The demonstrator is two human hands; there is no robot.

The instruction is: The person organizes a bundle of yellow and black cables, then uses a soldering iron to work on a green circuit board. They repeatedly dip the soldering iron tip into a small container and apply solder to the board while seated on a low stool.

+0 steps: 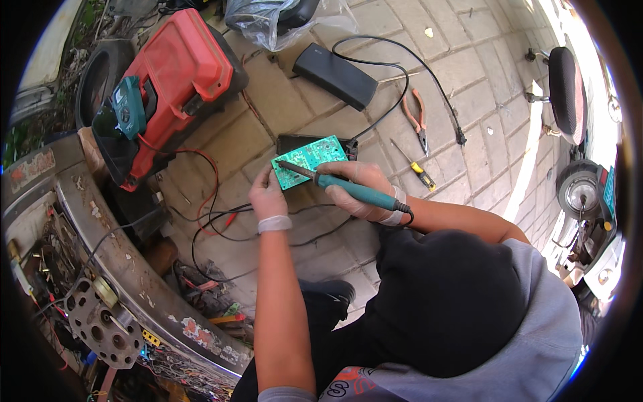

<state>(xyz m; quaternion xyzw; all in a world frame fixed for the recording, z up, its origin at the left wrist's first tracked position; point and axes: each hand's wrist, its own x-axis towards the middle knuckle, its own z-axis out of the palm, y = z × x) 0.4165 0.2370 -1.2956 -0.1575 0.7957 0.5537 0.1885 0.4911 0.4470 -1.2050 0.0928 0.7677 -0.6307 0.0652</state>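
Note:
A green circuit board (319, 151) is tilted in front of me, its near left corner pinched by my gloved left hand (268, 194). My gloved right hand (358, 189) is wrapped round the teal handle of a soldering iron (362, 193). The iron's metal barrel crosses the board, and its tip is over the board's left part; I cannot tell if it touches. Behind the board lies a black plastic casing (289, 143), partly hidden. A black cable runs from the iron's handle end past my right wrist.
A red toolbox (181, 60) with a teal multimeter (129, 107) on it stands at left. Beyond the board lie a black box-shaped device (335, 75) with a cable, pliers (416, 120) and a yellow-handled screwdriver (422, 175). Cables cross the paving (281, 100). A worn metal edge (114, 248) curves at left.

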